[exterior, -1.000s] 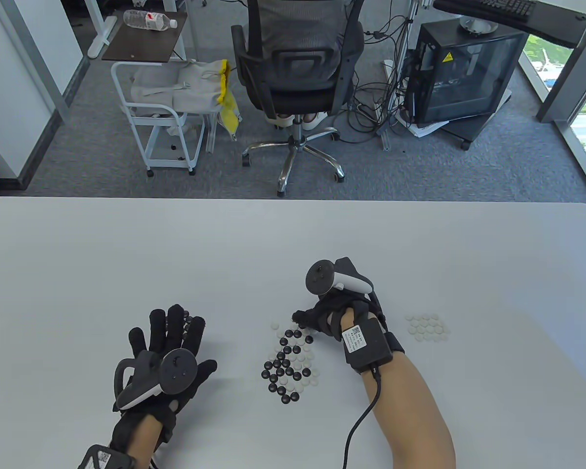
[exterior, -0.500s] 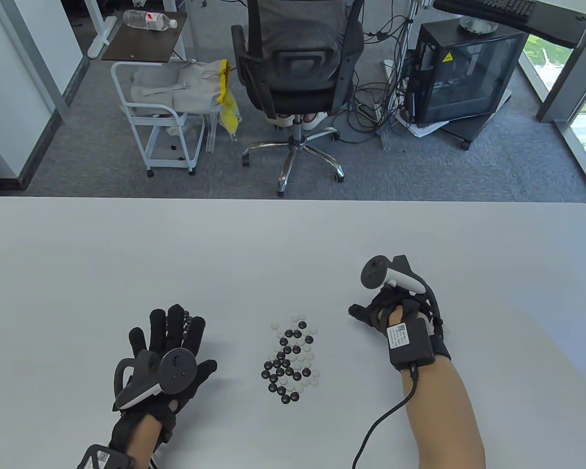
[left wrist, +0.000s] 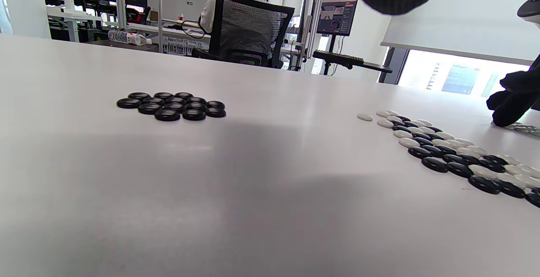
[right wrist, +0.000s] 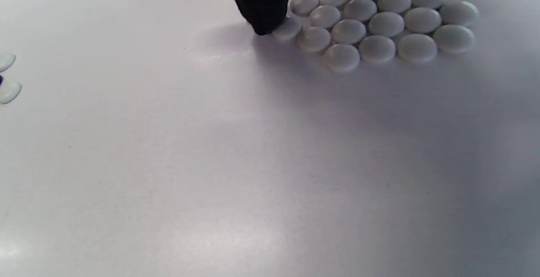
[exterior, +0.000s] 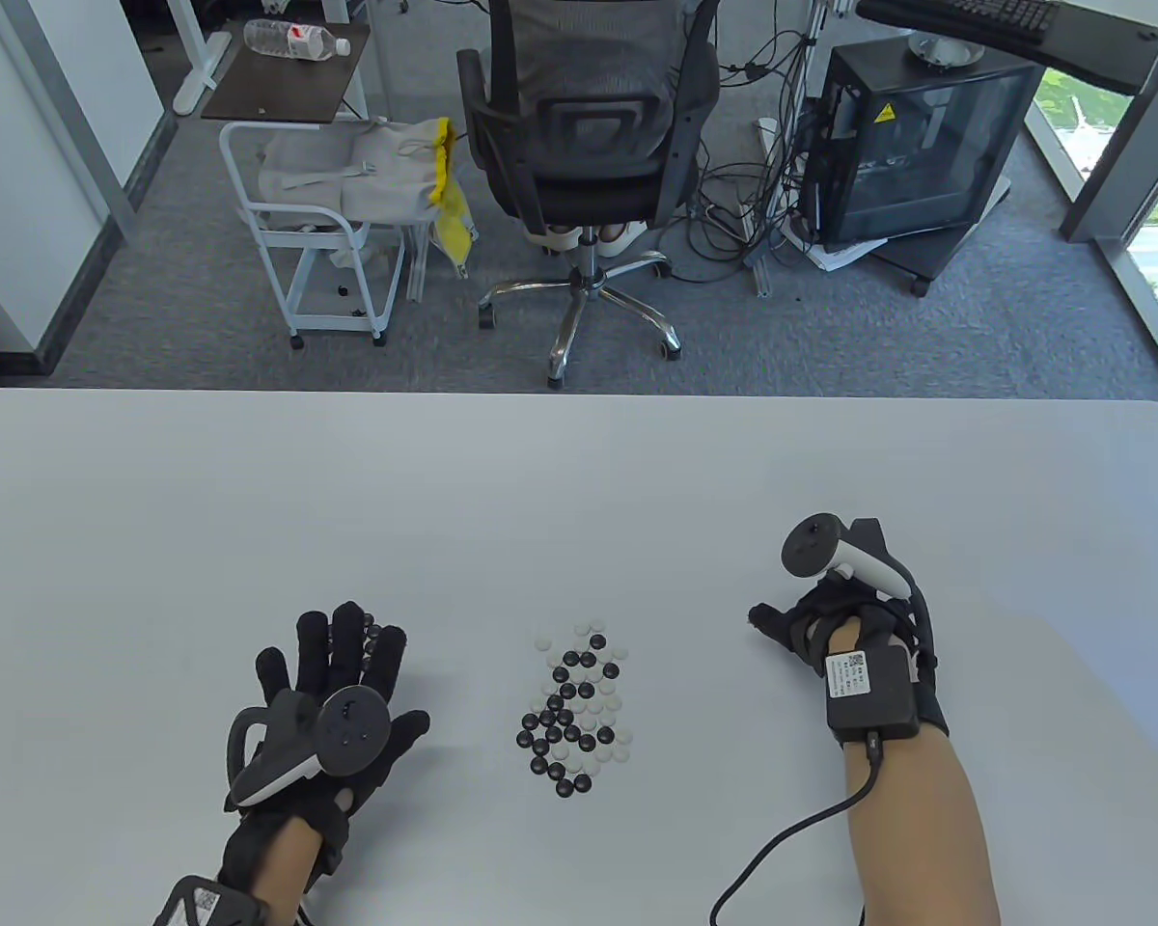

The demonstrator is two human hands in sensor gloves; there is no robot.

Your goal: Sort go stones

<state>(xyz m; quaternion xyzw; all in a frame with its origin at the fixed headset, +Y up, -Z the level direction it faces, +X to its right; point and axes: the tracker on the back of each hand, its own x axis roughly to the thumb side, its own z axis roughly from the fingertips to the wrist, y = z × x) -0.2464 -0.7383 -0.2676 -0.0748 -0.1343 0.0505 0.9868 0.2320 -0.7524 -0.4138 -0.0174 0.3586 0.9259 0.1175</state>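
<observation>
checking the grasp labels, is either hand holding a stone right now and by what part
Neither plainly holds one. The right hand has a fingertip touching the edge of a white stone beside the white group. The left hand lies flat, fingers spread.

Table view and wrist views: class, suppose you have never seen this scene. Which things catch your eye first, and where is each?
First, the mixed cluster of black and white stones at the table's near middle, between the gloved hands. The left hand lies flat with straight fingers, a sorted black group just beyond it. The right hand hovers over the all-white group, one fingertip touching its edge stone.
</observation>
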